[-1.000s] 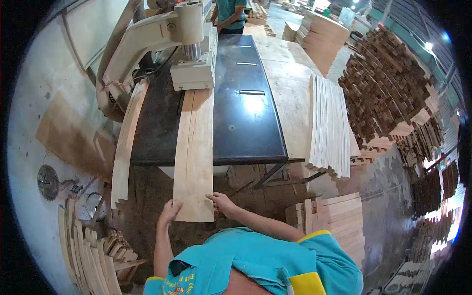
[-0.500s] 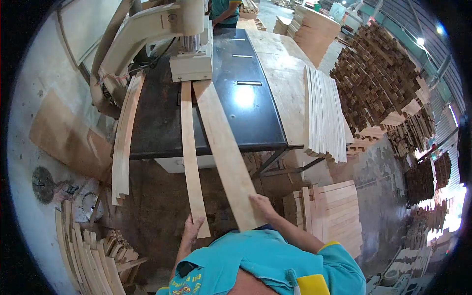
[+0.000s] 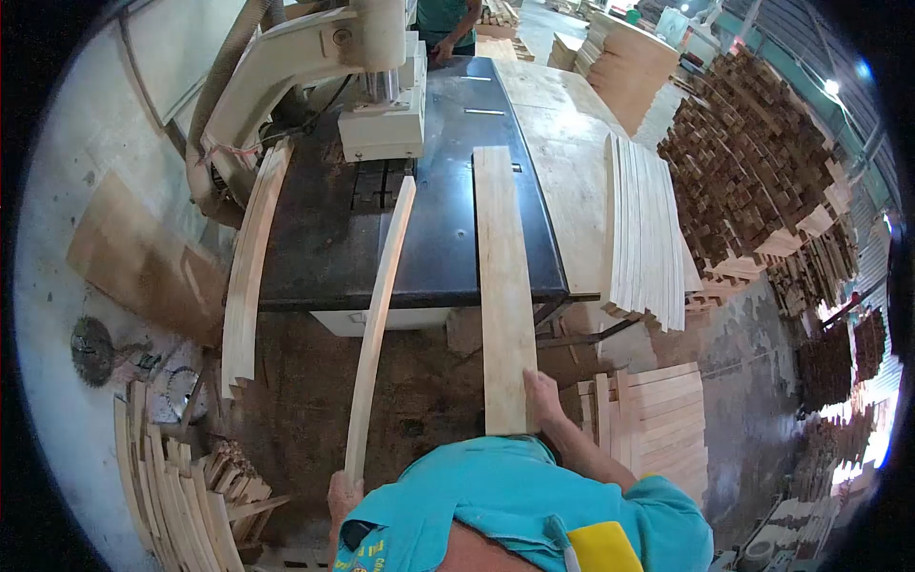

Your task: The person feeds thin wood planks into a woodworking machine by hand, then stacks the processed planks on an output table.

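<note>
My left hand (image 3: 344, 494) is closed on the near end of a narrow wooden strip (image 3: 379, 329), which slants up over the black machine table (image 3: 434, 257). The strip's far end lies in front of the white machine head (image 3: 381, 132), clear of it. On the right, my right hand (image 3: 545, 396) grips the right edge of a wide wooden board (image 3: 505, 286) near its close end. The board's far part is over the right side of the table, and its near end reaches my shirt.
Curved strips (image 3: 255, 272) lie along the table's left edge. A stack of pale strips (image 3: 643, 234) sits on the wooden side table (image 3: 562, 143). More wood is piled at lower left (image 3: 172, 486) and lower right (image 3: 658, 410). Another person (image 3: 446, 29) stands at the far end.
Both pieces have come out from beneath the machine head. The wide board has swung right, and the narrow strip has been pulled back towards me and left, turned onto its edge.
</note>
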`<action>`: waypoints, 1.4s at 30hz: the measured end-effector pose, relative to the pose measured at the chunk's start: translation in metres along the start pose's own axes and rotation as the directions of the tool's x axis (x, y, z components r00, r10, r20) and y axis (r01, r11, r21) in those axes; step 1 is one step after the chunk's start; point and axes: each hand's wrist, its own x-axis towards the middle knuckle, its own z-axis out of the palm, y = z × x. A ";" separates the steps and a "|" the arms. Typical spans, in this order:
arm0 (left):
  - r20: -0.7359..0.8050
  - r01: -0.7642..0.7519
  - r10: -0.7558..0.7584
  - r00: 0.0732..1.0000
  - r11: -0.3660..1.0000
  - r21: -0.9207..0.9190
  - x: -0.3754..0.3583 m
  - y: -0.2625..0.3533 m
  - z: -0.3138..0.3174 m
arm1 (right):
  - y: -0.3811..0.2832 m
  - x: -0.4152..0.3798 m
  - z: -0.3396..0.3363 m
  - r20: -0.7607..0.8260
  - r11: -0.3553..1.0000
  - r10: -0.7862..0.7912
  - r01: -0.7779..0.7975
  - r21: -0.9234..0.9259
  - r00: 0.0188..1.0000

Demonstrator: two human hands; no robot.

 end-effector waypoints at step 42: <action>0.330 -0.784 0.744 0.581 0.621 -0.019 0.212 0.454 0.214 | -0.068 0.141 -0.118 0.185 0.360 -0.837 0.773 -0.522 0.515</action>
